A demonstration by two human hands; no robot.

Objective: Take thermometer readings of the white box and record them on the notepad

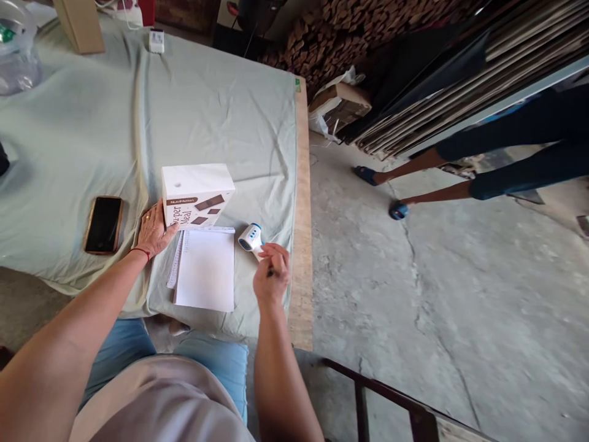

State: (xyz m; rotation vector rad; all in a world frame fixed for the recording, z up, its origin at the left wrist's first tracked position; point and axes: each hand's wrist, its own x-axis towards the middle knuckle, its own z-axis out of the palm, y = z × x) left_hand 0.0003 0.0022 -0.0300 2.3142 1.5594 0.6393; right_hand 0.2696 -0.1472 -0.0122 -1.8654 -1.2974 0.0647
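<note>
A white box (pixel 199 187) printed "NutriMotion Super Meal" stands on the cloth-covered table, just behind a stack of paper (pixel 207 270). My left hand (pixel 155 232) grips the lower left corner of this box, its fingers along the side and its thumb across the front. To the right of the paper, my right hand (pixel 272 273) is closed round a dark pen (pixel 270 270), of which only a short end shows. A white and blue handheld infrared thermometer (pixel 251 237) lies at its fingertips; the handle is partly hidden behind the hand.
Left of my left hand lies a phone (pixel 103 224). A cardboard box (pixel 81 27), a small white box (pixel 156 42) and a clear plastic container (pixel 18 58) are at the far side. The table's wooden edge (pixel 302 245) runs along the right. Another person's legs (pixel 497 175) are beyond.
</note>
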